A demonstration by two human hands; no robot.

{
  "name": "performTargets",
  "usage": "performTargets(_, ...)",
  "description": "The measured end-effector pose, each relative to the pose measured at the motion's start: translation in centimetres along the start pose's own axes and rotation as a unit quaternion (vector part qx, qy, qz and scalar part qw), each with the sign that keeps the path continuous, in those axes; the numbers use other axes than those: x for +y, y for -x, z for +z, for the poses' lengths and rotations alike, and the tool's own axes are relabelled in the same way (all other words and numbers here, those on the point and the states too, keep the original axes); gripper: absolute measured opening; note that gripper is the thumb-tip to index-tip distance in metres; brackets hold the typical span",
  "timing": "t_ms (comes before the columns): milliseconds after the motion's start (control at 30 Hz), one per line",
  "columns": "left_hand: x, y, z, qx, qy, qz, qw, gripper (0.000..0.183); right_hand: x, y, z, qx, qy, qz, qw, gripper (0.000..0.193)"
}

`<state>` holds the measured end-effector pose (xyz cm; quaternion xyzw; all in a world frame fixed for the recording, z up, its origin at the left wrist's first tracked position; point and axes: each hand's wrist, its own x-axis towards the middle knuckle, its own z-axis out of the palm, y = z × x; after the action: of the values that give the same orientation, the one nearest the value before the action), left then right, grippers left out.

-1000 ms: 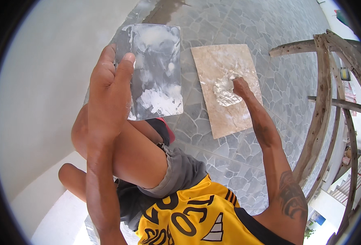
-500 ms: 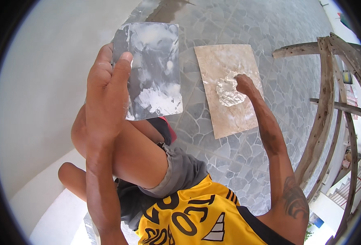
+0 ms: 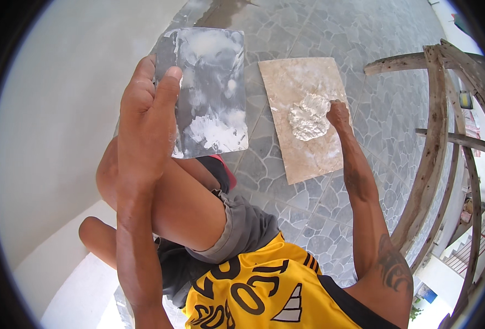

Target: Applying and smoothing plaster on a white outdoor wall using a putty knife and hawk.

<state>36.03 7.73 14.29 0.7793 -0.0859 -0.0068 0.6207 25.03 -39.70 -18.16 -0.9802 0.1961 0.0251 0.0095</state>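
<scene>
My left hand (image 3: 146, 123) grips a flat grey board (image 3: 209, 98) by its left edge, the thumb lying on its face. White paste is smeared over that face, thickest near the bottom. On the floor to the right lies a beige marbled tile (image 3: 311, 162), carrying a heap of white putty (image 3: 308, 118). My right hand (image 3: 339, 115) is closed at the right side of the heap, above the tile. Whatever its fingers hold is hidden by the hand.
A pale wall (image 3: 72, 120) rises close on my left. Stone-patterned grey flooring (image 3: 374, 120) surrounds the tile. Rough wooden poles (image 3: 432, 148) form a railing on the right. My bent legs (image 3: 193, 214) are below the grey board.
My right hand has moved right, from the upper part of the putty heap to its right side. The grey board in my left hand has shifted slightly right and up.
</scene>
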Motion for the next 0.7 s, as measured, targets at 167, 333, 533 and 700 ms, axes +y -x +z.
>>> performTargets(167,1.0,0.4,-1.5,-0.038,-0.062,-0.091,0.993,0.067,-1.9,0.6,0.0,-0.124,0.004,-0.129,0.984,0.025)
performTargets(333,-0.9,-0.1,-1.1,-0.036,-0.004,-0.059,0.998,0.069,-1.4,-1.7,-1.0,-0.009,-0.008,-0.027,1.0,0.024)
performTargets(533,0.3,0.3,-1.4,-0.029,-0.007,-0.079,0.996,0.069,-3.7,-2.0,-2.1,-0.249,-0.016,-0.117,0.961,0.035)
performTargets(700,0.6,0.3,-0.3,-0.023,-0.002,-0.086,0.996,0.067,-1.4,-0.8,1.0,0.006,-0.019,-0.085,0.996,0.025)
